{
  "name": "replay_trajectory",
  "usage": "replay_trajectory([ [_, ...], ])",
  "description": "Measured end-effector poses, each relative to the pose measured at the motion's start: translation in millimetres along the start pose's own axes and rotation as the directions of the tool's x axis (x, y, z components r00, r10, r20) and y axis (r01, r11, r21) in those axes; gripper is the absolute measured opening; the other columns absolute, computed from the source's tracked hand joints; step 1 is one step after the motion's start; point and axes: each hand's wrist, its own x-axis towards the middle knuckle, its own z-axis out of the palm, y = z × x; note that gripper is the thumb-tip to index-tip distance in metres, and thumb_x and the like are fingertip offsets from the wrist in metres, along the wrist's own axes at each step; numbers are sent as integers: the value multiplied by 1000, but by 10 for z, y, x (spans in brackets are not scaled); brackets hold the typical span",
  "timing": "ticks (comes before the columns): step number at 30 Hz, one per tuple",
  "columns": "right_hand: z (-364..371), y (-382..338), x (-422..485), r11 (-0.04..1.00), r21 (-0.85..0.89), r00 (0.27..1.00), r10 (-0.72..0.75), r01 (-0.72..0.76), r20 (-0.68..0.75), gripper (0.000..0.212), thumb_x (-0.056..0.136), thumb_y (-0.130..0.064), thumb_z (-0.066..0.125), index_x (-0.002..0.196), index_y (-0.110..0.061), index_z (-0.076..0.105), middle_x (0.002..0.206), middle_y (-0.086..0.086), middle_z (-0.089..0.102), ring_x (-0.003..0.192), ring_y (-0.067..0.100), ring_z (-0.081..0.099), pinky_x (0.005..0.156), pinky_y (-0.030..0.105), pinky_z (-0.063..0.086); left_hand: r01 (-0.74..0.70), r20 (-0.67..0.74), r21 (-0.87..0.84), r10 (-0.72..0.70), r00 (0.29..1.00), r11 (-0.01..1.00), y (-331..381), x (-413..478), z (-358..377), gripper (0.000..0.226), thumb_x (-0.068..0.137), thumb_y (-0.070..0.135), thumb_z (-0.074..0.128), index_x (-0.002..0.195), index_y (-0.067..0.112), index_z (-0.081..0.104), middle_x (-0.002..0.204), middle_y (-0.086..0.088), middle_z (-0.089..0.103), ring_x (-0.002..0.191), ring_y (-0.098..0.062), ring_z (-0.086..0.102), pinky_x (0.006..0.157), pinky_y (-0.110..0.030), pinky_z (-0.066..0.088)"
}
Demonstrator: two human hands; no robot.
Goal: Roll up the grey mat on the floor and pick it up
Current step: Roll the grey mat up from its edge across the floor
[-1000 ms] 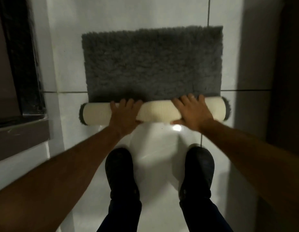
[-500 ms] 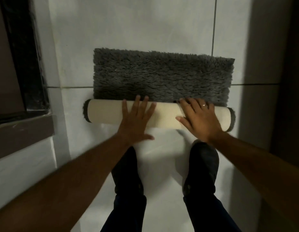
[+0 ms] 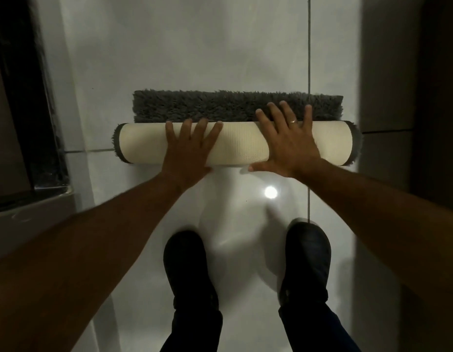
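Note:
The grey shaggy mat point(image 3: 220, 106) lies on the white tiled floor, most of it wound into a thick roll point(image 3: 240, 143) whose cream backing faces outward. Only a narrow grey strip lies flat beyond the roll. My left hand point(image 3: 189, 148) presses flat on the roll's middle with fingers spread. My right hand point(image 3: 287, 141) lies flat on the roll's right part, its fingertips reaching onto the grey pile. Neither hand is closed around the roll.
My two dark shoes point(image 3: 189, 270) point(image 3: 306, 260) stand on the glossy tiles just behind the roll. A dark door frame and a step point(image 3: 29, 123) run along the left. A dark wall or panel point(image 3: 423, 97) borders the right.
The roll has moved forward away from me and grown thicker. The flat grey part has shrunk to a narrow strip. Both hands went forward with it, fingers now spread flat.

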Motion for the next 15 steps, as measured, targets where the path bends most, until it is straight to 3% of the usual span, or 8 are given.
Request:
replay_trajectory([
  [2, 33, -49, -72, 1000, -2, 1000, 3, -3, -15, 123, 65, -89, 51, 157, -16, 13, 164, 19, 15, 150, 41, 11, 111, 76, 5, 4, -60, -14, -5, 998, 1000, 10, 30, -2, 89, 79, 46, 71, 150, 23, 22, 146, -17, 42, 124, -41, 43, 102, -67, 28],
  [4, 79, -111, -182, 1000, 8, 999, -27, 27, -24, 119, 69, -86, 53, 156, -13, 19, 162, 21, 20, 149, 43, 15, 111, 77, 6, 11, -46, -69, -14, 999, 998, 46, -49, 21, 85, 79, 44, 70, 150, 23, 28, 141, -16, 47, 117, -41, 47, 97, -64, 34],
  [7, 139, -187, -366, 994, 6, 994, -111, 111, -19, 112, 73, -85, 51, 152, -8, 31, 156, 22, 35, 144, 43, 29, 110, 76, 12, 50, 81, -141, -39, 996, 989, 230, -306, 95, 92, 77, 52, 68, 152, 22, 25, 140, -13, 48, 113, -39, 49, 89, -55, 40],
  [9, 155, -219, -442, 988, -13, 988, -153, 153, 24, 107, 75, -87, 44, 148, -9, 38, 150, 20, 43, 140, 41, 36, 111, 73, 14, 67, 192, -210, -26, 981, 975, 364, -458, 182, 96, 76, 60, 67, 152, 24, 19, 141, -11, 45, 117, -36, 47, 92, -56, 41],
  [12, 140, -214, -346, 985, -18, 984, -173, 173, 32, 103, 77, -90, 28, 141, -11, 46, 140, 16, 52, 130, 38, 45, 111, 70, 18, 118, 326, -350, 3, 945, 929, 278, -376, 250, 104, 68, 65, 71, 149, 32, 16, 145, -7, 38, 127, -36, 39, 100, -62, 35],
  [15, 88, -181, -2, 980, -27, 979, -198, 199, 43, 104, 75, -94, 17, 135, -14, 49, 135, 16, 57, 123, 37, 51, 107, 66, 27, 196, 426, -389, -13, 905, 900, -56, -106, 243, 124, 51, 75, 75, 150, 39, 10, 161, -7, 12, 146, -38, 9, 110, -70, 13],
])
